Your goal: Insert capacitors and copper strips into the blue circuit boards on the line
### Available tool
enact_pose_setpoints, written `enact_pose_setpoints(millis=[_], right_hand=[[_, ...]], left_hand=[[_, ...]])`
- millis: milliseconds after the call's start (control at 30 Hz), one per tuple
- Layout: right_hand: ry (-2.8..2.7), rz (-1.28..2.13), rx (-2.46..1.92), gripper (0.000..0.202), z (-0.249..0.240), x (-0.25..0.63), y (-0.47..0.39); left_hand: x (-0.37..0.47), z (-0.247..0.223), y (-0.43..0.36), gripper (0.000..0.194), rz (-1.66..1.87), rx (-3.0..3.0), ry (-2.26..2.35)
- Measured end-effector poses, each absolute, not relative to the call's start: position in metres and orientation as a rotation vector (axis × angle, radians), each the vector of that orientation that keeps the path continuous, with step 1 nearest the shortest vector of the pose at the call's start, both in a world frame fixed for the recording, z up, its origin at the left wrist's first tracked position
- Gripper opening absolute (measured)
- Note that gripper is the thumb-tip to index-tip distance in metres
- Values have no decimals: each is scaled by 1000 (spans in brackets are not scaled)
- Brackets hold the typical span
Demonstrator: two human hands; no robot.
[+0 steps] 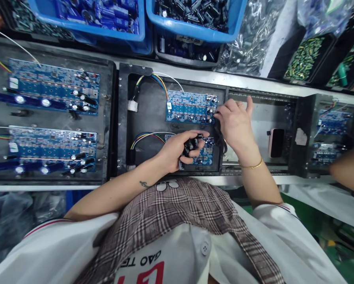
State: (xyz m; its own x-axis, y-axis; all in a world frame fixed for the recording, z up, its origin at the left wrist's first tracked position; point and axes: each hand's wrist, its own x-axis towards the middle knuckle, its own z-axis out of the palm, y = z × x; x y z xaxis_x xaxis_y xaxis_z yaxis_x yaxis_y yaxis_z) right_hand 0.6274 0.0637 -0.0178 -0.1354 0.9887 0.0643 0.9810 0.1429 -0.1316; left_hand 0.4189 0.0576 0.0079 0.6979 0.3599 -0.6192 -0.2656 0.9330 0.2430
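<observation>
My left hand (177, 149) is curled palm up around several black capacitors (190, 146), over the lower blue circuit board (205, 157), partly covering it. Above it, a second blue circuit board (191, 105) lies in the black tray (149, 118), with several small capacitors standing along its right part. My right hand (235, 118) is at that board's right edge, thumb and forefinger pinched together. Whatever is between those fingertips is hidden. Coloured wires (159, 83) run to the upper board from the left.
Blue bins with blue capacitors (118, 14) and black capacitors (194, 15) stand behind the tray. At left, another tray (107, 130) carries two boards with large blue capacitors. A phone-like device (276, 142) lies right of my right hand. Another person's arm (350, 169) reaches in at far right.
</observation>
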Motion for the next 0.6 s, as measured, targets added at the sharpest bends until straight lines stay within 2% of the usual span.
enact_pose_setpoints(millis=[200, 367, 600], right_hand=[[-2130, 128, -1866, 24, -9, 622, 50], [-2034, 415, -1694, 15, 22, 600, 17], [-1886, 211, -1988, 19, -4, 622, 22]], left_hand=[[420, 8, 54, 24, 311, 104, 727], [424, 11, 50, 27, 304, 148, 719], [423, 15, 43, 19, 268, 106, 780]])
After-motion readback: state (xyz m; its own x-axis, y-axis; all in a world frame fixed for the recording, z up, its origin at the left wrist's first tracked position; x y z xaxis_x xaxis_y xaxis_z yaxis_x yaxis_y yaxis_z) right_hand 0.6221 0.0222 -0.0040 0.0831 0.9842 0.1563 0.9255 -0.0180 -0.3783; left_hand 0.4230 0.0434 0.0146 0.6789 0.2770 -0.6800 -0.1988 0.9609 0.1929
